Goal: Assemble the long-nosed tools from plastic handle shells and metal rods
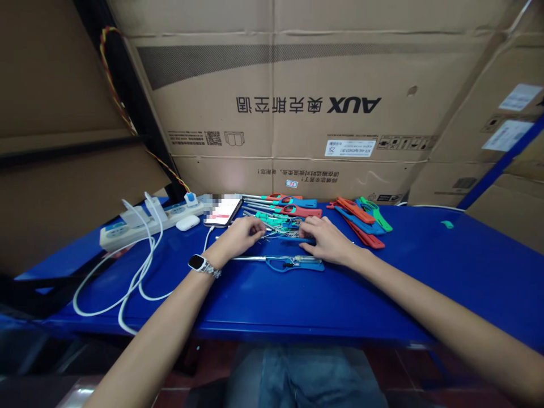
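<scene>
My left hand [243, 237] has its fingers curled in a pinch at the left edge of a pile of small metal and wire parts [280, 228]; anything between the fingertips is too small to make out. To the right of the pile, my right hand [326, 241] has its thumb and fingers around the end of a blue lighter casing piece [291, 240]. In front of both hands lies an opened blue stick lighter [297, 264], its clear tank and inner parts showing and its metal tube pointing left. Green casing pieces [267, 218] rest behind the parts.
Stick lighters [297, 210] in red, blue and orange lie behind the pile; more handles [365, 218] are heaped at the right. Left are a phone [223, 211], a white case [187, 222], a power strip [114, 237] and looped white cables [140, 272]. Cardboard [272, 73] walls the blue table [255, 300].
</scene>
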Tool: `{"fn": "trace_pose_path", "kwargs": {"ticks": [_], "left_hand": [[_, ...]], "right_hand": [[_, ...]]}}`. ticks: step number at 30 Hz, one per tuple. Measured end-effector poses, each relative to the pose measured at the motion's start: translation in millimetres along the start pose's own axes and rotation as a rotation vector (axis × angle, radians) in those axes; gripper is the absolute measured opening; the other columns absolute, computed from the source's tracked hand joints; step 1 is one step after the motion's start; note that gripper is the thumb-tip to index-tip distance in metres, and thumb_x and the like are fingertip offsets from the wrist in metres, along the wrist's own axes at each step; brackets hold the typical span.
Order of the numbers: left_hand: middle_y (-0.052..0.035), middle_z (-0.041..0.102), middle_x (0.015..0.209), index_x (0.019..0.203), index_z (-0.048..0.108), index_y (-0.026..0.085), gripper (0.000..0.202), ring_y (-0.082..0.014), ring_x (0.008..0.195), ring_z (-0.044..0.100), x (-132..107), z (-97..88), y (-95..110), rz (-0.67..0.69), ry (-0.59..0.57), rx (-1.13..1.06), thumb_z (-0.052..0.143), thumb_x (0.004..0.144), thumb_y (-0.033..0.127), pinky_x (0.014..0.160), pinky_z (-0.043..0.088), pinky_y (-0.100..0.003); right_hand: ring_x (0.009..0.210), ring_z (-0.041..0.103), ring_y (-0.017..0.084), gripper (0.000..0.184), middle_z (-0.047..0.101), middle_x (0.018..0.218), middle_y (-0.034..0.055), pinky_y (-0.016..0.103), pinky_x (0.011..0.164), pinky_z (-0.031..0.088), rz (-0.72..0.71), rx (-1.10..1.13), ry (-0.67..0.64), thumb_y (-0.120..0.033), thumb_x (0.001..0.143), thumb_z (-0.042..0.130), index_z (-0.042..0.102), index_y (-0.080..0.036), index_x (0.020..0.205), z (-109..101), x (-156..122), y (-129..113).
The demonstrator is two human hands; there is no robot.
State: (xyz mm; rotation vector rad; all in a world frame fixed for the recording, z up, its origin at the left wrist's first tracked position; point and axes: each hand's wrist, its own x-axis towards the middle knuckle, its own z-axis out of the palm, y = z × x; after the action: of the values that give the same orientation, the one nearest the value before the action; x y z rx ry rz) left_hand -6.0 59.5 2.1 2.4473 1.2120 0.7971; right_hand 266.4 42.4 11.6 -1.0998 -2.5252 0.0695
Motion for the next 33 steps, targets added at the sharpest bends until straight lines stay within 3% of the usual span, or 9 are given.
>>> {"fn": "trace_pose_path", "kwargs": {"ticks": [5,9,15,18,20,23,26,28,33], "left_hand": [[-0.0062,0.067,0.087,0.089,0.067,0.018,0.015,-0.0227,0.086,0.061,11,4.9,19,0.059,0.095,0.202,0.053,0.092,0.021,0.079,0.048,-0.035],[-0.0097,0.068,0.092,0.087,0.070,0.017,0.009,-0.0266,0.093,0.062,35,6.0,18,0.022,0.040,0.346,0.062,0.086,0.021,0.084,0.048,-0.037],[-0.0062,0.068,0.073,0.069,0.067,0.018,0.013,-0.0227,0.075,0.063,59,9.6,8,0.007,-0.023,0.327,0.063,0.080,0.013,0.072,0.047,-0.032],[-0.0084,0.070,0.087,0.079,0.067,0.017,0.011,-0.0226,0.086,0.063,50,1.6,13,0.043,0.012,0.300,0.058,0.085,0.017,0.078,0.046,-0.033],[-0.0067,0.070,0.087,0.085,0.067,0.017,0.014,-0.0201,0.081,0.062,39,-4.9,20,0.067,0.017,0.195,0.056,0.090,0.024,0.074,0.046,-0.031],[-0.0026,0.069,0.078,0.084,0.067,0.017,0.020,-0.0165,0.069,0.060,23,-9.9,32,0.055,-0.111,-0.090,0.057,0.091,0.032,0.066,0.046,-0.028],[-0.0026,0.072,0.080,0.086,0.067,0.017,0.020,-0.0166,0.073,0.064,11,-9.2,40,0.024,-0.189,-0.340,0.059,0.091,0.035,0.070,0.049,-0.028],[-0.0034,0.073,0.083,0.092,0.068,0.018,0.020,-0.0175,0.077,0.066,6,-8.5,43,0.027,-0.162,-0.401,0.060,0.091,0.036,0.074,0.050,-0.029],[-0.0049,0.072,0.091,0.097,0.071,0.018,0.015,-0.0182,0.083,0.064,-1,-7.7,50,0.234,0.014,-0.145,0.066,0.089,0.031,0.078,0.050,-0.032]], "right_hand": [[0.094,0.057,0.022,0.017,0.062,0.093,0.0052,0.039,0.086,0.038,-0.038,0.103,0.000,-0.036,0.086,0.067,0.064,-0.020,0.088,-3,-2,-5],[0.084,0.058,0.019,0.012,0.063,0.086,0.0044,0.035,0.080,0.043,-0.024,0.177,0.121,-0.028,0.090,0.059,0.063,-0.019,0.084,-1,12,0],[0.078,0.058,0.017,0.010,0.062,0.079,0.0019,0.032,0.074,0.046,-0.009,0.266,0.242,-0.019,0.087,0.057,0.062,-0.019,0.078,7,27,6],[0.084,0.059,0.018,0.007,0.063,0.085,0.0033,0.034,0.078,0.046,0.009,0.258,0.280,-0.021,0.087,0.058,0.063,-0.019,0.084,8,21,3],[0.091,0.060,0.020,0.011,0.064,0.100,0.0061,0.036,0.083,0.046,0.005,0.241,0.306,-0.022,0.087,0.060,0.064,-0.019,0.098,6,17,-1],[0.098,0.060,0.021,0.024,0.064,0.114,0.0080,0.039,0.089,0.045,-0.039,0.229,0.276,-0.024,0.088,0.062,0.062,-0.021,0.112,3,11,-9],[0.091,0.062,0.020,0.012,0.069,0.095,0.0046,0.037,0.085,0.045,-0.075,0.247,0.232,-0.024,0.090,0.061,0.066,-0.021,0.101,1,6,-19],[0.084,0.062,0.019,0.008,0.069,0.082,0.0027,0.034,0.080,0.046,-0.060,0.293,0.247,-0.025,0.090,0.062,0.067,-0.020,0.092,0,3,-24],[0.070,0.061,0.015,0.012,0.068,0.074,0.0013,0.027,0.066,0.045,0.098,0.510,0.210,-0.027,0.088,0.064,0.068,-0.018,0.081,2,-4,-36]]}}
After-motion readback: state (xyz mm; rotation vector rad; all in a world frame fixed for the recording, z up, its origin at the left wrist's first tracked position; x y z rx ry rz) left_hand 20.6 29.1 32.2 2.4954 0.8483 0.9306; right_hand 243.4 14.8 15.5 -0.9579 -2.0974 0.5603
